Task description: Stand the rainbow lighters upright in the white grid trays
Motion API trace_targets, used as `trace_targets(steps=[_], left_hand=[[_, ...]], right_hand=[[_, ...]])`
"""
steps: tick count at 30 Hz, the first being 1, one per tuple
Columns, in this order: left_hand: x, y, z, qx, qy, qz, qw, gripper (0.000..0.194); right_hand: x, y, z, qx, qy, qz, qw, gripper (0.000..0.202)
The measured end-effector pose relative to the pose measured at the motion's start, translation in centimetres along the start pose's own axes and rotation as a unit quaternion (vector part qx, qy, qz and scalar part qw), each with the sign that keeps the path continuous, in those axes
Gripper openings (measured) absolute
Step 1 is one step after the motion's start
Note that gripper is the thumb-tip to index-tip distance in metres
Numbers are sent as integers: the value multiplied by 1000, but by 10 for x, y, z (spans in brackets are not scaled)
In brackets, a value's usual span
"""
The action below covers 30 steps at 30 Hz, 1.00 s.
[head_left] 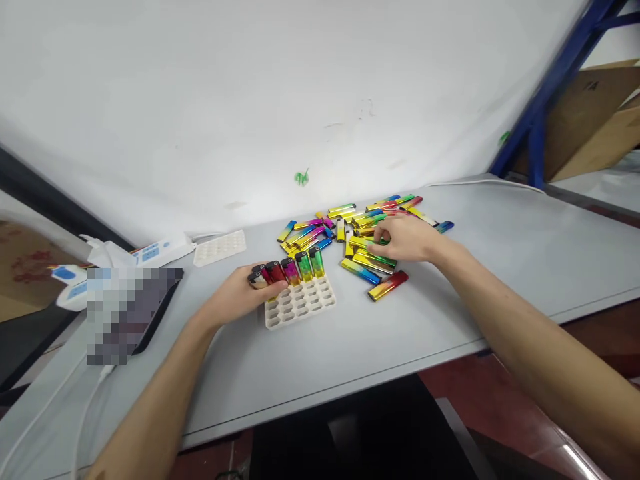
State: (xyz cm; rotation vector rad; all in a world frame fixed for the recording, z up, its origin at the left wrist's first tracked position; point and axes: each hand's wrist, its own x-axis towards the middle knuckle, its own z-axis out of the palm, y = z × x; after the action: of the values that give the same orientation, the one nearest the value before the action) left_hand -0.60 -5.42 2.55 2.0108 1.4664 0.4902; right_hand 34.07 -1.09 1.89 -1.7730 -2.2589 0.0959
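The left hand's [235, 293] grip rests loosely against the white tray [300, 303], thumb by its standing lighters [293, 270]; the right hand [407, 239] pinches into the lighter pile [360, 227] on the counter [450, 313], grasp unclear.

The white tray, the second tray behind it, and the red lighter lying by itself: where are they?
white tray [300, 308]: head view, bare empty slots at its front.
second tray [220, 247]: head view, its middle.
red lighter [389, 285]: head view, mid-body.

— What's by the left hand [235, 293]?
— A white tray [300, 303], touching its fingers; a row of lighters [293, 270] stands along the tray's far edge.
— And the right hand [405, 239]?
— Fingers curled down on the pile of lighters [350, 223]; a red-gold lighter [388, 285] lies just nearer.
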Motion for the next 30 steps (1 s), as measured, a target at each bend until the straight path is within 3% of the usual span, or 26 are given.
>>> trace_targets(steps=[3,8,10,14,18,23,30], left_hand=[[1,-2,0,0,7,-12,1000,46],[2,-3,2,-20,3,-16,1000,48],[2,-3,2,-40,-11,-9,999,49],[3,-3,2,-66,-33,-8,997,52],[3,-2,2,-54,-29,-10,998,51],[1,-1,3,-19,-11,-17,1000,46],[1,-1,6,-37,8,-10,999,49]], right_hand=[[0,2,3,6,-26,-11,1000,20],[-3,-7,2,137,36,-14,990,19],[-4,-15,-1,235,59,-12,970,15],[-5,-29,3,394,85,3,915,26],[-5,-40,13,521,59,15,852,15],[-10,-48,17,548,47,20,835,5],[-13,-51,14,621,-7,29,783,13]])
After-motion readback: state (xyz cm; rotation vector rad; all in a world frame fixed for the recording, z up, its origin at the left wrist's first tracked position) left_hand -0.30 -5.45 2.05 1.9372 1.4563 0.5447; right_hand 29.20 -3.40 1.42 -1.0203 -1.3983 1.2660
